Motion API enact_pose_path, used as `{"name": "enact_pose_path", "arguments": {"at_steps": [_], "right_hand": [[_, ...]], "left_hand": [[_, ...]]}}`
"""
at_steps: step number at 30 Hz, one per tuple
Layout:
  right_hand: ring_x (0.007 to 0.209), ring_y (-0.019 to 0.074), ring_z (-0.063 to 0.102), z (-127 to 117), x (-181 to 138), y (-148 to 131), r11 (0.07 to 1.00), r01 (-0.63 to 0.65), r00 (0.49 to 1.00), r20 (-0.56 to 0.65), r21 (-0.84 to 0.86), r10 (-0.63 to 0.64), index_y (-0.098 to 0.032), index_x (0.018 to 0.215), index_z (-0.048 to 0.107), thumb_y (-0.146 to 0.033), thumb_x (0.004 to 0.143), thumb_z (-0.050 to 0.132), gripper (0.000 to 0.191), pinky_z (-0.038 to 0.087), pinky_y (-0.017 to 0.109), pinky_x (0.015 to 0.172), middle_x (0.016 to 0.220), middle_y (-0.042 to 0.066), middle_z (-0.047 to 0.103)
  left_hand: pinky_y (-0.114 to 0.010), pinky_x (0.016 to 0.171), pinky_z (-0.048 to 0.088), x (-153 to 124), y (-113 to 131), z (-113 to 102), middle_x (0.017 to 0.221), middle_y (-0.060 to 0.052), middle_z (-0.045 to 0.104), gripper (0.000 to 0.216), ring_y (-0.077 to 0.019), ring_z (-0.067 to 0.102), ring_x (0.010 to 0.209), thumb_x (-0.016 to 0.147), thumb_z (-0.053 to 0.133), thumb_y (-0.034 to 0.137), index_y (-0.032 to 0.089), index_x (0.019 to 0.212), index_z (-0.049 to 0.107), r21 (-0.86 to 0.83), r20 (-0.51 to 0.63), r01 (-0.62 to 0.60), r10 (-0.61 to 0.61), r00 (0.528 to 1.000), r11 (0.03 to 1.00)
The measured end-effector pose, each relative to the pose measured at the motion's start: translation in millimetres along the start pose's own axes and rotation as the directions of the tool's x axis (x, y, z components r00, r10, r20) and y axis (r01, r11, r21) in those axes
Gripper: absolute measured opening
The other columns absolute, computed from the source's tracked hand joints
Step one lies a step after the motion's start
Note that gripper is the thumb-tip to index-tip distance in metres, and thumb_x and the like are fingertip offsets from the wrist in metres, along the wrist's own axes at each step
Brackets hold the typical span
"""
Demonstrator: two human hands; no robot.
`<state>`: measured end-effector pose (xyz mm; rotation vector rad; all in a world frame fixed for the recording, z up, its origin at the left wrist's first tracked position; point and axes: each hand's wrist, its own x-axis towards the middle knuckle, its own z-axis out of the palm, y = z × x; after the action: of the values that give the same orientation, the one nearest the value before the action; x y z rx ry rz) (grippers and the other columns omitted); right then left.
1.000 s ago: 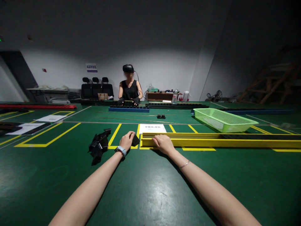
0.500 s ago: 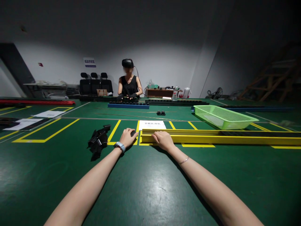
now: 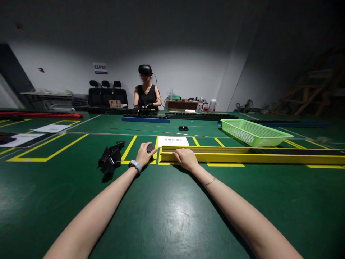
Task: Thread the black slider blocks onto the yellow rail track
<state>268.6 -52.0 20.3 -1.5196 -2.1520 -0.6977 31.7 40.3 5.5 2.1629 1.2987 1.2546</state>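
A small black module with holes in its face point(image 3: 150, 148) is gripped in my left hand point(image 3: 143, 154), just left of the rail's end. My right hand point(image 3: 187, 158) closes over the near wall of a long yellow rail point(image 3: 242, 157), close to its left end. The rail runs off to the right, and a dark strip lies inside its farther part. Left of my left hand is a heap of black plastic parts point(image 3: 110, 160). A white paper label with printed characters point(image 3: 173, 141) lies behind the rail's left end.
A green mesh basket point(image 3: 256, 133) stands behind the rail on the right. Two small black parts point(image 3: 183, 128) and thin rods lie mid-table. Across the table a co-worker point(image 3: 147, 94) handles parts behind a blue rail point(image 3: 145, 119). Paper sheets point(image 3: 51, 128) lie at left.
My left hand has turned the black module up, so its holed face now shows. The right hand stays on the rail. The whole view has shifted slightly.
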Motion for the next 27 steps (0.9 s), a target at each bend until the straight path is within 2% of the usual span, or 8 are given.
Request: {"name": "enact_pose_path", "arguments": {"at_steps": [3, 5, 7, 11, 13, 19, 23, 27], "right_hand": [[0.062, 0.0127, 0.047, -1, 0, 0, 1.0, -0.003, 1.0, 0.001, 0.0, 0.003, -0.018, 0.075, 0.057, -0.038, 0.097, 0.03, 0.04, 0.021, 0.028, 0.062, 0.068, 0.003, 0.06], [0.062, 0.0129, 0.047, -1, 0, -1, 1.0, -0.003, 1.0, -0.003, -0.001, 0.003, -0.018, 0.075, 0.056, -0.038, 0.097, 0.03, 0.04, 0.021, 0.028, 0.062, 0.067, 0.003, 0.06], [0.062, 0.0128, 0.047, -1, 1, -1, 1.0, -0.001, 1.0, -0.005, 0.002, 0.001, -0.018, 0.075, 0.056, -0.038, 0.097, 0.03, 0.04, 0.021, 0.028, 0.062, 0.067, 0.003, 0.06], [0.062, 0.0124, 0.048, 0, 1, 0, 1.0, -0.002, 1.0, -0.007, 0.006, 0.002, -0.018, 0.074, 0.055, -0.038, 0.097, 0.03, 0.039, 0.021, 0.027, 0.062, 0.067, 0.002, 0.06], [0.063, 0.0124, 0.048, -1, 0, 0, 1.0, -0.002, 1.0, -0.008, 0.005, 0.002, -0.018, 0.074, 0.056, -0.038, 0.097, 0.03, 0.039, 0.021, 0.028, 0.062, 0.068, 0.002, 0.06], [0.063, 0.0123, 0.049, -3, 1, -1, 1.0, -0.003, 1.0, 0.005, 0.009, 0.003, -0.017, 0.075, 0.057, -0.037, 0.097, 0.031, 0.039, 0.022, 0.028, 0.063, 0.069, 0.004, 0.061], [0.064, 0.0124, 0.049, -3, 1, -1, 1.0, -0.005, 1.0, 0.002, 0.01, 0.005, -0.017, 0.075, 0.057, -0.037, 0.097, 0.031, 0.039, 0.022, 0.028, 0.063, 0.07, 0.003, 0.061], [0.063, 0.0123, 0.047, -2, 1, -1, 1.0, -0.01, 1.0, 0.0, 0.01, 0.01, -0.018, 0.074, 0.056, -0.037, 0.097, 0.032, 0.038, 0.021, 0.028, 0.062, 0.069, 0.003, 0.061]], "left_hand": [[-0.037, 0.093, 0.041, 3, 8, 0, 0.109, -0.009, 0.051, 0.051, -0.0217, 0.054, 0.101, 0.073, 0.063, 0.048, 0.02, 0.116, 0.056, -0.177, -0.068, 0.044, -0.057, 0.996, 0.983], [-0.037, 0.094, 0.041, 2, 13, 4, 0.112, -0.009, 0.052, 0.051, -0.0213, 0.053, 0.103, 0.073, 0.064, 0.045, 0.021, 0.117, 0.055, -0.305, -0.053, 0.1, -0.121, 0.991, 0.947], [-0.035, 0.092, 0.043, 0, 16, 10, 0.115, -0.01, 0.053, 0.052, -0.0207, 0.055, 0.103, 0.073, 0.064, 0.043, 0.02, 0.119, 0.054, -0.431, 0.025, 0.175, -0.182, 0.983, 0.885], [-0.031, 0.083, 0.049, -3, 16, 21, 0.122, -0.012, 0.053, 0.041, -0.0164, 0.061, 0.092, 0.082, 0.051, 0.035, 0.018, 0.119, 0.052, -0.635, 0.247, 0.353, -0.253, 0.936, 0.687], [-0.031, 0.083, 0.049, -5, 17, 23, 0.124, -0.012, 0.054, 0.041, -0.016, 0.062, 0.091, 0.082, 0.05, 0.032, 0.017, 0.12, 0.05, -0.662, 0.299, 0.389, -0.251, 0.921, 0.64], [-0.034, 0.088, 0.047, -8, 23, 15, 0.114, -0.013, 0.06, 0.048, -0.0187, 0.06, 0.099, 0.072, 0.067, 0.038, 0.015, 0.11, 0.051, -0.647, 0.262, 0.345, -0.226, 0.938, 0.68], [-0.034, 0.083, 0.05, -8, 22, 15, 0.108, -0.01, 0.06, 0.046, -0.0171, 0.061, 0.093, 0.072, 0.068, 0.04, 0.015, 0.108, 0.051, -0.675, 0.281, 0.365, -0.234, 0.931, 0.642], [-0.034, 0.086, 0.05, -6, 16, 18, 0.107, -0.009, 0.06, 0.042, -0.016, 0.06, 0.095, 0.074, 0.067, 0.037, 0.017, 0.108, 0.052, -0.738, 0.284, 0.346, -0.198, 0.938, 0.58]]}}
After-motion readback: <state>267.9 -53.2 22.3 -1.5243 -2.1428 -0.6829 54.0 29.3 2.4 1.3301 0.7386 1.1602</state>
